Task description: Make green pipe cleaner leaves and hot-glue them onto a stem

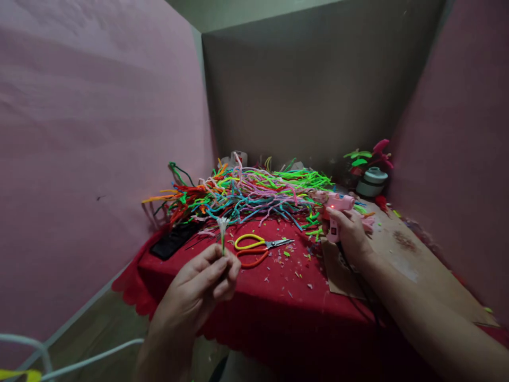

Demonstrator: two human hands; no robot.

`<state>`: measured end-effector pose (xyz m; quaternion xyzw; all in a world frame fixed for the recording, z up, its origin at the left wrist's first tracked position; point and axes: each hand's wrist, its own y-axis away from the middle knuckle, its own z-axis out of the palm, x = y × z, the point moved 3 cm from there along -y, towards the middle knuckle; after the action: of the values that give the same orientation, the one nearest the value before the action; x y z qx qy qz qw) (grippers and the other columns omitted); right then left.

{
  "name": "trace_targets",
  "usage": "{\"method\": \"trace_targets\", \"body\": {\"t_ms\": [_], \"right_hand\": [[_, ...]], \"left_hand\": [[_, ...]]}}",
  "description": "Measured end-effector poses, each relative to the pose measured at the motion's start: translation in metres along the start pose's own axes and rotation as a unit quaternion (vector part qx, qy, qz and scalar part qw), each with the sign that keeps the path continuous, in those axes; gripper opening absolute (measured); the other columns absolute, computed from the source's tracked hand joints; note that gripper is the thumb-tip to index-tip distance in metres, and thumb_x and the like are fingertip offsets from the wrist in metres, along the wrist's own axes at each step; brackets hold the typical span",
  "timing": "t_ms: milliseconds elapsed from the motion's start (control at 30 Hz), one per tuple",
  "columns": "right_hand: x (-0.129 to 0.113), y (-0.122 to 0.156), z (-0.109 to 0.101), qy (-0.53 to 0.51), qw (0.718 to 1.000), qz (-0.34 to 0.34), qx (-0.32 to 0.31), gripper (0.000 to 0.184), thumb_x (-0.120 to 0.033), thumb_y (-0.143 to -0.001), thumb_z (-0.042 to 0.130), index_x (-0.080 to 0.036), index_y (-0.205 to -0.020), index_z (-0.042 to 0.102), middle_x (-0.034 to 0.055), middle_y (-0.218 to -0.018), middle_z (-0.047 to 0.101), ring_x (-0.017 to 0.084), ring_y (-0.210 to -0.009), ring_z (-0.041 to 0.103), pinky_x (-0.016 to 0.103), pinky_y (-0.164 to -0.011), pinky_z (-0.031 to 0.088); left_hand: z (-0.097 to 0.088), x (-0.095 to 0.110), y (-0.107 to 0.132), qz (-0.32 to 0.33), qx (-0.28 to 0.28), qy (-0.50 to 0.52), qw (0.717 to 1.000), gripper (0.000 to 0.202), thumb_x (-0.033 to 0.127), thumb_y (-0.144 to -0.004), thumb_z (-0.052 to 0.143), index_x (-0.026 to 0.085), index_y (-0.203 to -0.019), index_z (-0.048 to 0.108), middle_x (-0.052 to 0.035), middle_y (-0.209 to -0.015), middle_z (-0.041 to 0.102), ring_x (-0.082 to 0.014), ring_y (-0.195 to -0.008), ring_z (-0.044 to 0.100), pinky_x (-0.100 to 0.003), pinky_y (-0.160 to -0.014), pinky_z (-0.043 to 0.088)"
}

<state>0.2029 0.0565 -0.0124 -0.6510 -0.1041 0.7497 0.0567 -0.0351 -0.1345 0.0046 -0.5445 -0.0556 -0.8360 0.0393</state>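
Between the thumb and fingers of my left hand (202, 278) is the thin green stem of a small white-tipped flower (223, 228), held upright. My right hand (350, 236) is wrapped round the handle of a pink glue gun (340, 201) with a small red light on its side. The gun points to the left, above the corner of a cardboard sheet, apart from the flower. Scissors (254, 249) with one yellow and one red handle lie on the red tablecloth (278, 286) between my hands, blades to the right.
A heap of colourful pipe cleaners (254, 191) covers the back of the table. A black phone-like object (173, 241) lies at the left edge, a brown cardboard sheet (417, 276) at the right. Behind it stand a lidded pale container (373, 181) and pipe-cleaner leaves (360, 159). Scraps litter the cloth.
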Motion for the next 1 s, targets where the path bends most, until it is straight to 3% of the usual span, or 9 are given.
{"method": "trace_targets", "body": {"t_ms": [67, 167, 367, 533, 667, 833, 900, 1000], "right_hand": [[0.000, 0.000, 0.000, -0.012, 1.000, 0.003, -0.001, 0.026, -0.039, -0.067, 0.063, -0.014, -0.062, 0.059, -0.0022, -0.047, 0.054, 0.009, -0.038, 0.044, 0.021, -0.037, 0.031], [-0.003, -0.001, 0.000, -0.043, 0.999, 0.000, -0.017, 0.025, -0.039, -0.068, 0.063, -0.014, -0.067, 0.060, -0.0013, -0.051, 0.057, 0.009, -0.040, 0.046, 0.021, -0.038, 0.032], [-0.021, -0.002, 0.003, -0.093, 0.995, -0.010, -0.029, 0.023, -0.039, -0.071, 0.059, -0.016, -0.075, 0.062, 0.0019, -0.061, 0.060, 0.011, -0.046, 0.050, 0.021, -0.039, 0.036], [-0.039, 0.007, 0.003, -0.051, 0.998, -0.030, -0.030, 0.022, -0.040, -0.074, 0.057, -0.019, -0.073, 0.064, 0.0029, -0.056, 0.058, 0.012, -0.046, 0.048, 0.023, -0.039, 0.035], [-0.038, 0.014, 0.003, -0.052, 0.996, -0.062, -0.043, 0.020, -0.037, -0.075, 0.058, -0.019, -0.077, 0.065, 0.0026, -0.062, 0.059, 0.013, -0.052, 0.051, 0.024, -0.045, 0.038], [-0.033, 0.015, 0.003, -0.036, 0.996, -0.080, -0.035, 0.017, -0.037, -0.076, 0.058, -0.022, -0.079, 0.065, 0.0012, -0.061, 0.058, 0.015, -0.054, 0.052, 0.027, -0.050, 0.041], [-0.032, 0.016, 0.004, -0.033, 0.995, -0.083, -0.039, 0.016, -0.038, -0.076, 0.058, -0.023, -0.074, 0.064, 0.0006, -0.059, 0.056, 0.014, -0.051, 0.050, 0.028, -0.049, 0.040], [-0.030, 0.018, 0.004, -0.019, 0.995, -0.087, -0.043, 0.018, -0.038, -0.075, 0.059, -0.022, -0.068, 0.060, -0.0005, -0.055, 0.052, 0.013, -0.048, 0.047, 0.028, -0.048, 0.039]], "left_hand": [[0.019, 0.015, -0.022, 0.045, -0.022, -0.010, 0.999, 0.013, 0.024, -0.074, 0.064, 0.015, -0.075, 0.055, 0.0003, -0.066, 0.056, -0.0015, -0.042, 0.034, -0.017, -0.043, 0.029], [0.039, 0.027, -0.055, 0.063, -0.062, -0.031, 0.996, 0.011, 0.021, -0.074, 0.063, 0.013, -0.078, 0.056, -0.0018, -0.069, 0.058, -0.0018, -0.045, 0.038, -0.015, -0.044, 0.029], [0.061, 0.044, -0.122, 0.066, -0.109, -0.077, 0.989, 0.016, 0.014, -0.066, 0.065, 0.010, -0.081, 0.061, -0.0066, -0.074, 0.062, -0.0029, -0.048, 0.043, -0.016, -0.045, 0.033], [0.074, 0.044, -0.166, 0.078, -0.121, -0.140, 0.980, 0.014, 0.021, -0.069, 0.064, 0.010, -0.077, 0.061, -0.0028, -0.066, 0.058, -0.0026, -0.044, 0.040, -0.016, -0.041, 0.029], [0.082, 0.040, -0.177, 0.110, -0.126, -0.225, 0.960, 0.026, 0.037, -0.078, 0.056, 0.012, -0.070, 0.060, 0.0042, -0.046, 0.042, -0.0026, -0.037, 0.030, -0.016, -0.037, 0.019], [0.092, 0.040, -0.173, 0.114, -0.122, -0.281, 0.945, 0.025, 0.035, -0.077, 0.058, 0.013, -0.065, 0.058, 0.0076, -0.040, 0.030, -0.0025, -0.035, 0.024, -0.017, -0.035, 0.014], [0.093, 0.037, -0.172, 0.105, -0.124, -0.271, 0.949, 0.024, 0.036, -0.075, 0.059, 0.014, -0.066, 0.058, 0.0078, -0.039, 0.032, -0.0024, -0.033, 0.023, -0.017, -0.034, 0.013], [0.092, 0.030, -0.172, 0.105, -0.117, -0.238, 0.958, 0.025, 0.038, -0.075, 0.060, 0.014, -0.071, 0.058, 0.0035, -0.048, 0.051, -0.0020, -0.033, 0.028, -0.017, -0.034, 0.019]]}}
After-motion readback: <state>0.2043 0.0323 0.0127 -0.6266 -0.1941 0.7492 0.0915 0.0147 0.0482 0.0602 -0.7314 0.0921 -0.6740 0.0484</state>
